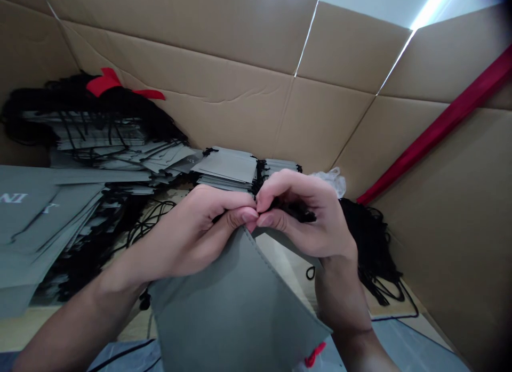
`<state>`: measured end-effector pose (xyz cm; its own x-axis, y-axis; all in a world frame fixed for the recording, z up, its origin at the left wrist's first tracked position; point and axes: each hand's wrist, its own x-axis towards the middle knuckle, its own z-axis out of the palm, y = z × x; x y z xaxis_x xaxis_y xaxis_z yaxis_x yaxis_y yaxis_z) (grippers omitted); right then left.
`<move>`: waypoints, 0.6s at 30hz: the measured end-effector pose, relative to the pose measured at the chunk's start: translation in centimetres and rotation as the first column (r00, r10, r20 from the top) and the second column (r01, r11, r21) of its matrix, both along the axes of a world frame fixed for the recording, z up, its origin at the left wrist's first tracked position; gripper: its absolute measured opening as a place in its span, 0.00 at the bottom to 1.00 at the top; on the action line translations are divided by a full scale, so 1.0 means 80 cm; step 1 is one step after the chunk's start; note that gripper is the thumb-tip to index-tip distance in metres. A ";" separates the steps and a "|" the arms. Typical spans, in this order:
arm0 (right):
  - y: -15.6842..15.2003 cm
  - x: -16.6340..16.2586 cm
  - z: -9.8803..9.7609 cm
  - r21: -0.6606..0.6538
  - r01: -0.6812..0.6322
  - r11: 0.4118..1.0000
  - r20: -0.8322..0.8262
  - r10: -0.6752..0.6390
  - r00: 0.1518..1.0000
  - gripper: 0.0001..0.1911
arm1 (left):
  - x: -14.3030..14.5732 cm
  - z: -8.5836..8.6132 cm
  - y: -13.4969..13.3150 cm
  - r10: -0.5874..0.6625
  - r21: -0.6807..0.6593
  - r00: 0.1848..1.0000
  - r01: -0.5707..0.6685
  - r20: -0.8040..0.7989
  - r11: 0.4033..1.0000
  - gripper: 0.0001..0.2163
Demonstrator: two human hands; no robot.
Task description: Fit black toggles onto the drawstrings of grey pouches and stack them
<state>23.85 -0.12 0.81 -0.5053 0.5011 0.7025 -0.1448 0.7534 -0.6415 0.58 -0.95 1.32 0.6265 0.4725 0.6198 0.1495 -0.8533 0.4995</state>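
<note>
In the middle a grey bag (232, 308) with a stitched edge hangs from my fingers. My left hand (200, 233) is closed, its thumb and forefinger pinching the bag's upper edge. Touching those fingertips, my right hand (308, 212) pinches at the same spot, also closed. Something black, perhaps cord, shows dimly inside the curl of my right fingers. What lies exactly between the fingertips is hidden. A small red knot (314, 355) sits at the bag's lower right corner.
Stacked grey bags (56, 207) with black cords stand at the left, more flat grey pieces (228, 161) behind my hands. Black cords (370, 249) lie at the right near crumpled clear plastic (334, 180). Cardboard walls (180, 57) enclose the back; a red strap (436, 124) slants at the right.
</note>
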 end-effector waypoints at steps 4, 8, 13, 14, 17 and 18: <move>0.003 -0.007 -0.004 0.028 0.016 0.999 -0.052 -0.015 0.999 0.08 | 0.001 -0.003 0.004 -0.015 0.047 0.999 0.013 0.048 0.999 0.16; 0.005 -0.017 -0.008 -0.052 -0.061 0.997 -0.146 0.053 0.988 0.09 | 0.001 -0.006 0.006 -0.026 0.069 0.998 0.021 0.066 0.997 0.16; 0.005 -0.009 0.004 -0.156 -0.005 0.988 -0.080 -0.007 0.997 0.10 | 0.008 -0.004 -0.005 0.104 0.044 0.991 -0.108 0.087 0.993 0.17; 0.003 -0.002 0.008 -0.147 0.065 0.987 -0.041 -0.072 0.997 0.09 | 0.009 -0.003 -0.004 0.208 0.027 0.971 -0.213 0.117 0.977 0.17; -0.010 0.024 0.019 -0.026 0.358 0.934 -0.029 -0.358 0.933 0.04 | 0.005 -0.006 0.017 0.579 -0.194 0.756 -0.546 0.307 0.815 0.15; -0.018 0.033 0.023 0.042 0.451 0.892 -0.074 -0.447 0.892 0.03 | 0.002 -0.009 0.030 0.655 -0.341 0.664 -0.560 0.360 0.755 0.14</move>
<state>26.45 -1.52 2.62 -0.1915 0.6230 0.7584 0.1800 0.7819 -0.5968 0.71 1.44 0.56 -0.1558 0.7825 0.6028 0.3297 -0.5341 0.7785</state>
